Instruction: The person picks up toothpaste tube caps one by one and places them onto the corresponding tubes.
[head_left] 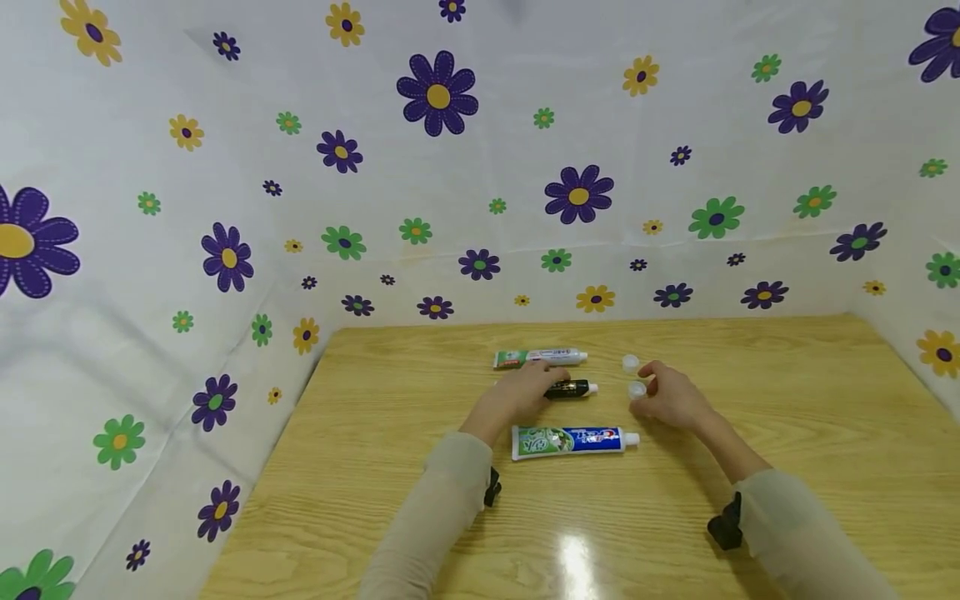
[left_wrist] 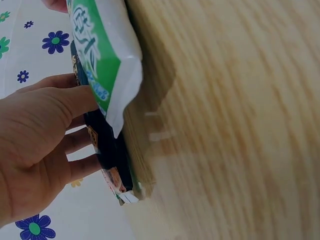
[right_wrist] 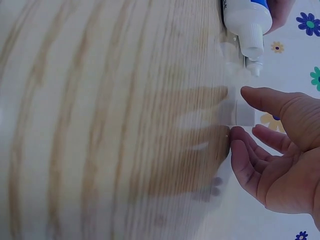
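My left hand (head_left: 525, 390) grips a black toothpaste tube (head_left: 567, 389) with a white cap, covering its tail end in the head view. Thumb and fingers lie on either side of this tube (left_wrist: 107, 145) in the left wrist view. My right hand (head_left: 671, 398) is at a small round translucent pot (head_left: 637, 389) standing on the table. In the right wrist view its thumb and bent fingers stand on either side of the pot (right_wrist: 245, 113), with a slight gap at the thumb. A second such pot (head_left: 630, 363) stands just behind.
A green and silver toothpaste tube (head_left: 551, 357) lies behind the black one. In front lies a larger green and blue tube (head_left: 573, 442). All rest on the wooden table (head_left: 600, 517), with flowered white cloth (head_left: 510, 150) behind and at the sides.
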